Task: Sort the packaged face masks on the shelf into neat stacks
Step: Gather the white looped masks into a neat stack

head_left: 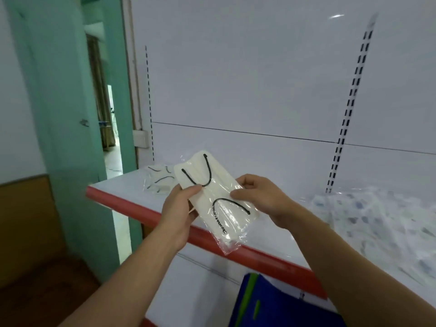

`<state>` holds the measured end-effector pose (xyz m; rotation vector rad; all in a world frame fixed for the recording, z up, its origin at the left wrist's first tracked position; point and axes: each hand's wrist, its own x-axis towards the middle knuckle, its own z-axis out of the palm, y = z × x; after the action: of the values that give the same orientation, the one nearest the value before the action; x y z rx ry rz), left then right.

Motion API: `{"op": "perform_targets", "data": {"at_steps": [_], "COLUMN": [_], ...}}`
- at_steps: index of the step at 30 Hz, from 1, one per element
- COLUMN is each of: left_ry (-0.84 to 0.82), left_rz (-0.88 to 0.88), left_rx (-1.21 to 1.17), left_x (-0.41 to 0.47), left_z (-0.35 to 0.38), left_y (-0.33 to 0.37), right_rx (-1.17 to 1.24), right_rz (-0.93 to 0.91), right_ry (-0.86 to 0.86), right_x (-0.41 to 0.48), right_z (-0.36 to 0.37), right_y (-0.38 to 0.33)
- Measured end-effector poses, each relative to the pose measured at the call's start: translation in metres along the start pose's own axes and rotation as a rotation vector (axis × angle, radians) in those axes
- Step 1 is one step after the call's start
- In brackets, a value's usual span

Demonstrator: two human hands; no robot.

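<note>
Left hand and right hand each pinched one side of mask pack, thumbs on top. Judged light, floppy, slippery: grip both edges, keep flat.

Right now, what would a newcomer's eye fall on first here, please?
A cream mask pack with black ear loops, held by the left hand and right hand over the shelf's red edge. Next, a loose heap of blue-printed packs at the shelf's right, and a few matching cream packs at its left end.
</note>
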<state>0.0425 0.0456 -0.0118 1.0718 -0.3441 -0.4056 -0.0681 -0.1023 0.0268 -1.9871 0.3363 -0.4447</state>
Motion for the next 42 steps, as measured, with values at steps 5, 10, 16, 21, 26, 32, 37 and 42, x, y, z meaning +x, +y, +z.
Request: {"op": "perform_targets", "data": {"at_steps": [5, 10, 16, 21, 26, 32, 37, 42], "left_ry": [0.033, -0.027, -0.051, -0.188, -0.51, -0.657, -0.353, -0.184], "left_rz": [0.045, 0.01, 0.026, 0.142, 0.207, 0.203, 0.168, 0.04], "left_rx": [0.007, 0.097, 0.231, 0.63, 1.275, 1.101, 0.578, 0.348], "left_x": [0.073, 0.153, 0.221, 0.271, 0.312, 0.33, 0.335, 0.344], "left_z": [-0.052, -0.075, -0.086, -0.097, -0.123, -0.131, -0.135, -0.137], "left_y": [0.021, 0.026, 0.031, 0.027, 0.018, 0.011, 0.025, 0.035], "right_rx": [-0.122, -0.121, -0.227, -0.495, -0.528, -0.422, -0.181, 0.106], "right_rz": [-0.045, 0.028, 0.233, 0.359, 0.427, 0.604, 0.636, 0.462], "right_ry": [-0.068, -0.001, 0.03, -0.023, 0.035, 0.166, 0.324, 0.571], "right_x": [0.064, 0.125, 0.173, 0.195, 0.211, 0.223, 0.22, 0.225], "right_z": [0.018, 0.032, 0.072, 0.104, 0.135, 0.155, 0.153, 0.144], "right_y": [-0.01, 0.001, 0.012, 0.008, -0.002, -0.009, -0.009, -0.029]}}
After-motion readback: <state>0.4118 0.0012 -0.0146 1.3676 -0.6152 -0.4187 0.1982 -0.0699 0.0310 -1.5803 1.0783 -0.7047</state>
